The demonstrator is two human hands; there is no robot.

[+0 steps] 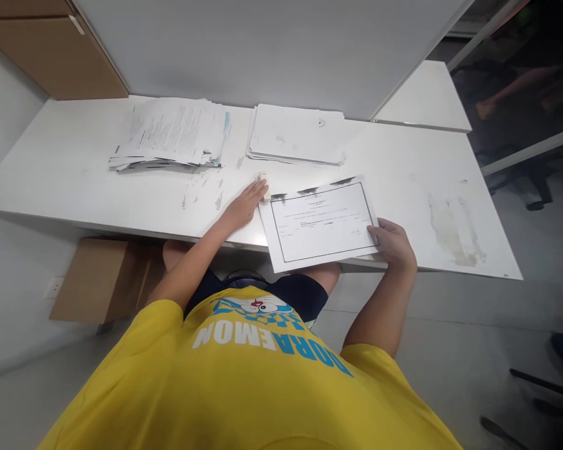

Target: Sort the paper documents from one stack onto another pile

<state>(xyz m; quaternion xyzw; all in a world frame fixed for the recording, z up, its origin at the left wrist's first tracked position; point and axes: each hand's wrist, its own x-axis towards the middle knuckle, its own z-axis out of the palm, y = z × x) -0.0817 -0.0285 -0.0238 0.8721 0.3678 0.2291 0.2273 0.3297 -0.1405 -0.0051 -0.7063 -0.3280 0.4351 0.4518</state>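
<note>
I have the right hand (pixel 396 242) angled inward, thumb closed over a printed sheet's (pixel 321 222) right edge, pinching it; the sheet lies face up across the desk's (pixel 389 165) near edge, long axis left to right, right end canted slightly away, heading farthest. My left hand (pixel 241 209) reaches forward, fingers on a small pale block (pixel 267 195), grip unclear; beyond lie two paper stacks (pixel 169 131)

Single head-worn view, facing forward and steeply down over the wearer's yellow T-shirt (pixel 258 394) onto the white desk (pixel 389 169). Range is close: left hand (pixel 242 206) and right hand (pixel 395 242) sit near mid-frame. Grey partition panel (pixel 263 50) bounds the desk's far side, upper frame.
</note>
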